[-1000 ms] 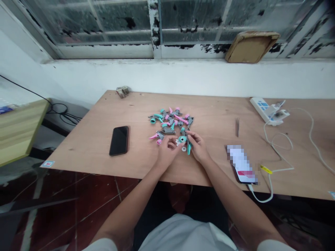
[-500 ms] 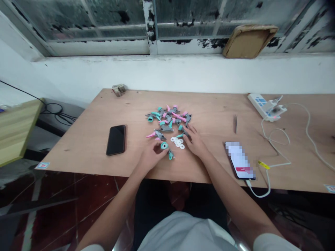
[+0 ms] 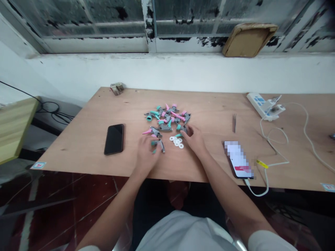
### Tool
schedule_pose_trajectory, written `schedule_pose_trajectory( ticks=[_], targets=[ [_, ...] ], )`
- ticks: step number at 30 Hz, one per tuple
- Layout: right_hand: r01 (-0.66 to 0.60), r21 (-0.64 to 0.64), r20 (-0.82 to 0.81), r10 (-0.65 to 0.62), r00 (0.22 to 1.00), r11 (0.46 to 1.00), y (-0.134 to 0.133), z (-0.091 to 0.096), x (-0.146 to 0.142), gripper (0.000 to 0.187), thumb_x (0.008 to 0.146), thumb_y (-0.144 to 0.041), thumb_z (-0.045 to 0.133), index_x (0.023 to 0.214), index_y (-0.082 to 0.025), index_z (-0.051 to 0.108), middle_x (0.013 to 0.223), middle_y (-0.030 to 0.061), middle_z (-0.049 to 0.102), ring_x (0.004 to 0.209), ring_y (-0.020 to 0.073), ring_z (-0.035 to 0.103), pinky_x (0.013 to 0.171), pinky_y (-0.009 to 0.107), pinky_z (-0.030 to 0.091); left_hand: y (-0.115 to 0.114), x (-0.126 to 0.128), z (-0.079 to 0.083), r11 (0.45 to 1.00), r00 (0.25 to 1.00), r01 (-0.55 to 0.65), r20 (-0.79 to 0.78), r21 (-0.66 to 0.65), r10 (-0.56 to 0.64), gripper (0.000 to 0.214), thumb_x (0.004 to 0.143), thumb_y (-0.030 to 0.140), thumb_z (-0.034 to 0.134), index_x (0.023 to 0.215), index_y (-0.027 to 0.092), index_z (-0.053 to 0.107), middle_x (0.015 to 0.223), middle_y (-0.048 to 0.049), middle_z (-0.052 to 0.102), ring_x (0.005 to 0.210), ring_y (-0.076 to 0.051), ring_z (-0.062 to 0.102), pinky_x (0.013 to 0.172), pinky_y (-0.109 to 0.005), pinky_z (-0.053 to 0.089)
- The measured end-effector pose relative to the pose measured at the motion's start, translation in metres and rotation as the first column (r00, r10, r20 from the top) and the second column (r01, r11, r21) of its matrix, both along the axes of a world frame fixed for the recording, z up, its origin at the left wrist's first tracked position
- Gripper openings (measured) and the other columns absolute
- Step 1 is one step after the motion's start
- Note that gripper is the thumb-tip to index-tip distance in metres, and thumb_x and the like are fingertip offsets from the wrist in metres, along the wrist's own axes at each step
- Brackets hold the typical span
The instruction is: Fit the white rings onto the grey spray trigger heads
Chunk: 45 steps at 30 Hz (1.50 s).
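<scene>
My left hand (image 3: 147,152) is closed on a grey and teal spray trigger head (image 3: 161,145), with its nozzle end pointing toward the right. My right hand (image 3: 194,140) curls its thumb and fingers around the near end of another grey and teal trigger head (image 3: 183,128), which rests on the table. Between the hands lies a small group of white ring washers (image 3: 176,142). Just beyond my left hand is a pink and grey trigger head (image 3: 152,131). A pile of more pink, teal and grey trigger heads (image 3: 167,115) lies farther back.
On the wooden table (image 3: 86,139), a dark phone (image 3: 114,139) lies to the left. Tweezers (image 3: 234,123), a charging phone (image 3: 238,159) and a white power strip (image 3: 261,104) with cables are on the right. A small block-like object (image 3: 117,88) sits at the back left.
The trigger head at my left hand has turned, so its round teal cap no longer faces up. My right hand's fingers have drawn in around the other trigger head.
</scene>
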State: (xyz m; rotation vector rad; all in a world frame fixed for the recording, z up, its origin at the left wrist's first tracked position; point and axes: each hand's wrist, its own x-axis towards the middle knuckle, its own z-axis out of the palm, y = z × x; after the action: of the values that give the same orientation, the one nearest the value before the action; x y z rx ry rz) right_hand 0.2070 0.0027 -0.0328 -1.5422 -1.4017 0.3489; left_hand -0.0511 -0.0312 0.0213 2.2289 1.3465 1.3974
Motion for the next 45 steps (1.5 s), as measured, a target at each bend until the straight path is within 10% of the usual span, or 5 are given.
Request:
schedule_pose_trajectory(
  ticks=[3, 14, 22, 29, 45],
  targets=[
    [0.028, -0.024, 0.017, -0.027, 0.999, 0.999, 0.005, -0.003, 0.001, 0.047, 0.086, -0.046, 0.074, 0.125, -0.02, 0.072, 0.121, 0.0149, 0.076, 0.116, 0.0333, 0.067, 0.106, 0.054, 0.053, -0.004, 0.043, 0.006, 0.963, 0.95, 0.221, -0.19, -0.155, -0.249, 0.018, 0.098, 0.023, 0.064, 0.109, 0.026, 0.078, 0.11, -0.0068, 0.076, 0.107, -0.026, 0.065, 0.099, -0.044, 0.05],
    [0.138, 0.036, -0.29, -0.122, 0.949, 0.99, -0.001, -0.009, 0.025, 0.054, 0.074, -0.026, 0.069, 0.127, -0.015, 0.065, 0.124, 0.0166, 0.072, 0.112, 0.0288, 0.07, 0.104, 0.048, 0.055, 0.027, 0.049, -0.016, 0.995, 0.88, 0.055, -0.467, -0.088, -0.09, 0.027, 0.097, 0.048, 0.069, 0.115, 0.031, 0.081, 0.121, -0.0084, 0.074, 0.119, -0.033, 0.058, 0.113, -0.058, 0.03],
    [0.093, 0.087, -0.652, -0.014, 0.758, 0.992, 0.0, -0.002, 0.023, 0.052, 0.077, -0.036, 0.07, 0.127, -0.019, 0.067, 0.116, 0.0096, 0.075, 0.09, 0.0203, 0.07, 0.077, 0.034, 0.061, 0.041, 0.052, -0.016, 0.963, 0.97, 0.242, 0.003, -0.115, -0.243, 0.017, 0.097, 0.037, 0.071, 0.099, 0.027, 0.085, 0.095, -0.0062, 0.081, 0.096, -0.024, 0.071, 0.101, -0.048, 0.049],
    [-0.225, 0.124, -0.555, 0.256, 0.791, 0.966, -0.015, 0.002, 0.003, 0.044, 0.077, -0.029, 0.068, 0.121, -0.024, 0.069, 0.109, 0.0056, 0.075, 0.093, 0.022, 0.07, 0.087, 0.039, 0.06, 0.017, 0.089, -0.016, 0.807, 0.767, 0.47, 0.618, -0.357, -0.174, 0.036, 0.082, 0.051, 0.084, 0.099, 0.019, 0.083, 0.088, -0.0066, 0.082, 0.074, -0.019, 0.073, 0.071, -0.032, 0.06],
    [-0.332, 0.073, -0.562, 0.314, 0.766, 0.941, -0.02, -0.001, -0.005, 0.048, 0.077, -0.026, 0.068, 0.125, -0.025, 0.068, 0.109, 0.0055, 0.074, 0.09, 0.022, 0.07, 0.079, 0.039, 0.062, 0.022, 0.093, -0.024, 0.856, 0.793, 0.396, 0.593, -0.332, -0.137, 0.032, 0.09, 0.049, 0.077, 0.097, 0.018, 0.079, 0.086, -0.0047, 0.077, 0.07, -0.013, 0.067, 0.062, -0.024, 0.052]
  ],
)
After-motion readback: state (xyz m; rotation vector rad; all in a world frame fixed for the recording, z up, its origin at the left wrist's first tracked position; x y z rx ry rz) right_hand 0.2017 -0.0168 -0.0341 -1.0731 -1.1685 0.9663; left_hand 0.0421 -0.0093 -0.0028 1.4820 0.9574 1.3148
